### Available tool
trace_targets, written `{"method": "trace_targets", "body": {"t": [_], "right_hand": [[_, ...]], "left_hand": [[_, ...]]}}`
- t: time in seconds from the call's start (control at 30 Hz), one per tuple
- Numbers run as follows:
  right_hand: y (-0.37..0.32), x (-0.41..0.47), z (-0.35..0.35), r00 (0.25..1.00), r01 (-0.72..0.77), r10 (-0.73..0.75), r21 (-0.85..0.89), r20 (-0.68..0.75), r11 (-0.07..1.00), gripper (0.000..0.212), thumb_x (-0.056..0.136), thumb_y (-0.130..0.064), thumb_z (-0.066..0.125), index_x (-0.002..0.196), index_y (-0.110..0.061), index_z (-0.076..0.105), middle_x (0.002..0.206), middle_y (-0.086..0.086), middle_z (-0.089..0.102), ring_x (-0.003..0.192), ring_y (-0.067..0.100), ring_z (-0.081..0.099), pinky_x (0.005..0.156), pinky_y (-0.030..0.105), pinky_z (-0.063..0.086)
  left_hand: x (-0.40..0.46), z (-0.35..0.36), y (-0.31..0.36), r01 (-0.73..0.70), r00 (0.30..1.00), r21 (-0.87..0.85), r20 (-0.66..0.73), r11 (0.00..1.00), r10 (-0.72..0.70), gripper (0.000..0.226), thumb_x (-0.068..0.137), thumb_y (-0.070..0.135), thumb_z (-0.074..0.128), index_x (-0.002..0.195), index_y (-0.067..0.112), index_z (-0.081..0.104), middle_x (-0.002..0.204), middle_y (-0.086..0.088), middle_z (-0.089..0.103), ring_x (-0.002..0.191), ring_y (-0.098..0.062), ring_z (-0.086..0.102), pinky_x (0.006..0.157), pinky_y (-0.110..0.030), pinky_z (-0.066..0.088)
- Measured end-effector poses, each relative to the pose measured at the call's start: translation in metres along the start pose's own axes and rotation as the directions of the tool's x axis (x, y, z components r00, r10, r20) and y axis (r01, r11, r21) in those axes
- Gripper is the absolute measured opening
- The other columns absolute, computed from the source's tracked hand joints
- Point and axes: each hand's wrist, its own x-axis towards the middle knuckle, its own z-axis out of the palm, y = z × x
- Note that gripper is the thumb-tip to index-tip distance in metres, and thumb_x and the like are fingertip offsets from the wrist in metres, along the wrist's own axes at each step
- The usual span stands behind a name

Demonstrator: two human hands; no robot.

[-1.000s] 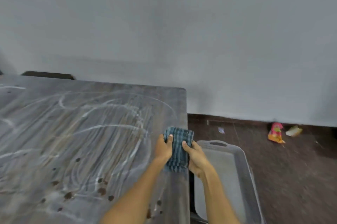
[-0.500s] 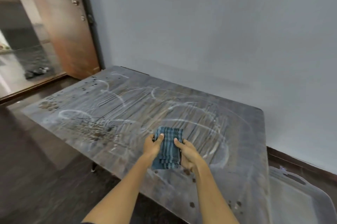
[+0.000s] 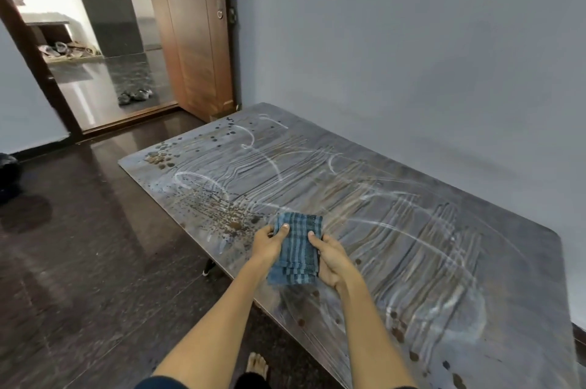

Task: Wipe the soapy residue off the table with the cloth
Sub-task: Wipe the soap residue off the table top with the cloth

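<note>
A folded blue checked cloth [image 3: 297, 249] is held above the near edge of the grey table [image 3: 475, 217]. My left hand [image 3: 268, 244] grips its left side, thumb on top. My right hand [image 3: 331, 257] grips its right side, thumb also on top. White soapy streaks and swirls [image 3: 396, 230] cover most of the tabletop. Brown spots [image 3: 222, 211] are scattered over the table's left part and near its front edge.
The table stands against a grey wall [image 3: 412, 55]. A dark glossy floor [image 3: 79, 246] lies to the left, with an open wooden door [image 3: 193, 30] and a doorway beyond. My bare foot [image 3: 257, 365] is below the table's near edge.
The view has swung left from the table's right end and the grey tub to the whole table and the doorway. Both hands keep their hold on the cloth.
</note>
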Motion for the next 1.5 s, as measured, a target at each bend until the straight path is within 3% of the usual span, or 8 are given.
{"method": "trace_targets", "body": {"t": [0.17, 0.3, 0.43, 0.6, 0.83, 1.03, 1.3, 1.5], "right_hand": [[-0.006, 0.044, 0.025, 1.000, -0.002, 0.002, 0.009, 0.020, 1.000, 0.019, 0.097, -0.010, 0.049, 0.110, -0.001, 0.058, 0.104, 0.017, 0.067, 0.092, 0.029, 0.066, 0.076, 0.042, 0.057], [-0.011, 0.087, 0.046, 1.000, -0.013, 0.013, -0.017, 0.022, 1.000, 0.020, 0.095, -0.010, 0.052, 0.110, 0.001, 0.058, 0.105, 0.020, 0.067, 0.093, 0.032, 0.066, 0.073, 0.042, 0.058], [-0.016, 0.134, 0.073, 1.000, -0.014, 0.014, -0.007, 0.023, 1.000, 0.018, 0.094, -0.008, 0.054, 0.108, 0.000, 0.060, 0.105, 0.019, 0.068, 0.096, 0.033, 0.066, 0.081, 0.047, 0.055], [-0.024, 0.197, 0.100, 1.000, -0.018, 0.019, 0.043, -0.005, 0.999, 0.018, 0.093, -0.007, 0.054, 0.108, -0.001, 0.061, 0.103, 0.018, 0.069, 0.092, 0.030, 0.067, 0.072, 0.040, 0.058], [-0.039, 0.264, 0.134, 1.000, -0.022, 0.023, 0.079, -0.018, 0.997, 0.021, 0.092, -0.006, 0.055, 0.111, 0.000, 0.061, 0.108, 0.018, 0.068, 0.097, 0.030, 0.065, 0.074, 0.036, 0.059], [-0.052, 0.320, 0.164, 0.999, -0.023, 0.024, 0.040, -0.031, 0.999, 0.017, 0.092, -0.002, 0.054, 0.108, -0.002, 0.062, 0.107, 0.016, 0.068, 0.095, 0.026, 0.066, 0.068, 0.029, 0.058], [-0.066, 0.405, 0.238, 0.994, -0.022, 0.031, 0.081, -0.107, 0.996, 0.018, 0.091, 0.003, 0.054, 0.106, -0.003, 0.063, 0.101, 0.014, 0.071, 0.090, 0.025, 0.068, 0.073, 0.034, 0.059], [-0.081, 0.466, 0.277, 0.976, 0.004, 0.009, 0.062, -0.218, 0.998, 0.021, 0.091, 0.004, 0.054, 0.109, -0.003, 0.061, 0.105, 0.012, 0.069, 0.096, 0.023, 0.066, 0.079, 0.033, 0.057]], "left_hand": [[0.047, -0.026, 0.010, 0.034, 0.999, -0.024, -0.002, 0.999, -0.035, 0.021, 0.087, 0.028, 0.063, 0.078, 0.010, 0.065, 0.085, -0.011, 0.069, 0.080, -0.026, 0.067, 0.076, -0.040, 0.056], [0.086, -0.049, 0.019, 0.054, 0.998, -0.034, -0.027, 0.998, -0.055, 0.028, 0.085, 0.026, 0.066, 0.073, 0.000, 0.064, 0.080, -0.014, 0.070, 0.068, -0.024, 0.067, 0.059, -0.031, 0.054], [0.137, -0.072, 0.031, 0.098, 0.995, -0.003, -0.025, 0.995, -0.098, 0.029, 0.083, 0.026, 0.068, 0.075, -0.001, 0.061, 0.081, -0.018, 0.069, 0.068, -0.025, 0.066, 0.063, -0.034, 0.055], [0.207, -0.093, 0.048, 0.105, 0.994, 0.077, 0.001, 0.991, -0.106, 0.031, 0.079, 0.030, 0.072, 0.071, 0.003, 0.059, 0.082, -0.027, 0.065, 0.074, -0.036, 0.065, 0.072, -0.048, 0.054], [0.278, -0.117, 0.074, 0.125, 0.991, 0.056, 0.042, 0.991, -0.127, 0.028, 0.082, 0.023, 0.068, 0.082, -0.004, 0.065, 0.087, -0.019, 0.070, 0.069, -0.022, 0.068, 0.057, -0.027, 0.055], [0.348, -0.148, 0.089, 0.195, 0.968, 0.085, 0.146, 0.977, -0.205, 0.032, 0.080, 0.021, 0.070, 0.092, -0.009, 0.065, 0.079, -0.012, 0.071, 0.061, -0.014, 0.069, 0.050, -0.023, 0.052], [0.462, -0.203, 0.124, 0.209, 0.936, 0.152, 0.254, 0.966, -0.243, 0.017, 0.081, 0.018, 0.070, 0.077, 0.002, 0.068, 0.077, -0.013, 0.072, 0.062, -0.017, 0.069, 0.051, -0.024, 0.053], [0.538, -0.234, 0.151, 0.185, 0.859, 0.276, 0.420, 0.943, -0.292, 0.015, 0.085, 0.015, 0.065, 0.094, 0.003, 0.069, 0.086, -0.010, 0.074, 0.072, -0.017, 0.070, 0.053, -0.025, 0.053]]}}
